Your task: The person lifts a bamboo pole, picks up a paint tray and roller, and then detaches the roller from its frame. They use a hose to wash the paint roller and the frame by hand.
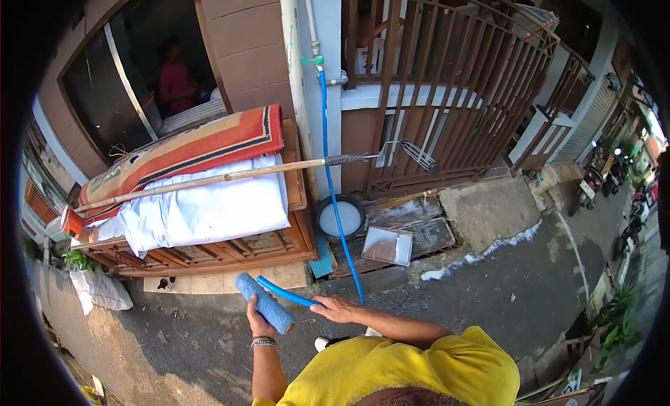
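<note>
A blue fuzzy roller sleeve (pixel 265 303) is held tilted in my left hand (pixel 259 318), whose fingers wrap its lower side. My right hand (pixel 336 309) grips a blue hose (pixel 287 292) near its end, and the open end lies close to the sleeve's upper part. From my right hand the hose runs up to a green tap (pixel 313 60) on the wall pipe. Beyond my hands stands a dark bucket (pixel 341 216) of whitish liquid, beside a metal tray (pixel 387 246) on the ground.
A wooden cabinet (pixel 305 244) at the left bears a white cloth (pixel 209 209), a rolled rug (pixel 202 148) and a long pole with a wire roller frame (pixel 417 155). A brown gate (pixel 433 92) stands ahead. A person (pixel 174 78) is behind the window. Motorbikes (pixel 590 186) line the right.
</note>
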Available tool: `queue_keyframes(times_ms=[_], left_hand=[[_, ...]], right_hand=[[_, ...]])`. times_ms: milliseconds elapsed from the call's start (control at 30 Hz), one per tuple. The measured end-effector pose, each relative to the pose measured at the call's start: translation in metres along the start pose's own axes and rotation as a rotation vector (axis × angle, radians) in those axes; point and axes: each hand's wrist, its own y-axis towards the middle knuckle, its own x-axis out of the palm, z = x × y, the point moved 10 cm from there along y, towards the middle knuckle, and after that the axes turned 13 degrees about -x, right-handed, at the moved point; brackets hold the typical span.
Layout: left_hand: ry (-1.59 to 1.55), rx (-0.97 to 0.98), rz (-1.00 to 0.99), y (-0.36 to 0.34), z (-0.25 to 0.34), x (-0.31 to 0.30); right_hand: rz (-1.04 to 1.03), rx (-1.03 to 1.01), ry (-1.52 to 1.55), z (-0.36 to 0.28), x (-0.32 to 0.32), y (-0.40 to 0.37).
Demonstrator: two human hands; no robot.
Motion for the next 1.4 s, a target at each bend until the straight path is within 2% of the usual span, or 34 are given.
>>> queue_keyframes(times_ms=[67, 167, 333, 433, 500, 533, 600, 700, 733, 800, 867, 900, 1000, 1100, 1200, 1300, 1367, 1400], left_hand=[[0.028, -0.031, 0.034, 0.013, -0.006, -0.035], [0.073, -0.012, 0.196, 0.014, -0.004, -0.070], [0.065, -0.046, 0.117, 0.044, -0.012, -0.116], [0.161, 0.032, 0.237, 0.026, 0.009, -0.105], [0.121, 0.018, 0.293, 0.043, 0.010, -0.139], [0.066, -0.016, 0.311, 0.058, 0.007, -0.168], [-0.024, -0.092, 0.342, 0.058, 0.005, -0.184], [-0.035, -0.120, 0.396, 0.058, 0.005, -0.212], [-0.045, -0.118, 0.383, 0.066, 0.000, -0.230], [-0.075, -0.145, 0.383, 0.068, -0.006, -0.248], [-0.107, -0.140, 0.399, 0.071, -0.011, -0.268], [-0.119, -0.134, 0.451, 0.071, -0.012, -0.282], [-0.156, -0.118, 0.561, 0.068, -0.011, -0.317], [-0.187, -0.108, 0.572, 0.069, -0.009, -0.331], [-0.176, -0.140, 0.644, 0.044, -0.005, -0.314], [-0.181, -0.143, 0.635, 0.039, -0.002, -0.294], [-0.133, -0.075, 0.761, 0.026, 0.007, -0.288], [-0.142, -0.072, 0.756, 0.027, 0.010, -0.282]], right_hand=[[-0.040, 0.040, 0.010, 0.008, 0.017, 0.010], [-0.120, 0.093, -0.081, 0.004, 0.035, 0.026], [-0.242, 0.073, -0.152, 0.017, 0.091, 0.069], [-0.348, 0.097, -0.186, 0.010, 0.121, 0.092], [-0.387, 0.091, -0.161, 0.014, 0.145, 0.106], [-0.414, 0.079, -0.175, 0.013, 0.154, 0.110], [-0.457, 0.061, -0.214, 0.013, 0.160, 0.117], [-0.319, -0.174, -0.336, -0.012, 0.133, 0.126], [-0.295, -0.193, -0.285, -0.017, 0.116, 0.132], [-0.347, -0.056, -0.002, -0.052, 0.050, 0.142], [-0.161, -0.090, -0.057, -0.084, -0.044, 0.162], [-0.004, -0.144, -0.069, -0.094, -0.094, 0.172], [0.371, -0.286, 0.002, -0.098, -0.242, 0.210], [0.623, -0.254, -0.252, -0.097, -0.383, 0.246], [0.755, -0.257, -0.517, -0.097, -0.491, 0.289], [0.792, -0.211, -0.792, -0.091, -0.570, 0.338], [0.789, -0.169, -0.921, -0.090, -0.604, 0.365], [0.788, -0.127, -1.010, -0.091, -0.617, 0.379]])
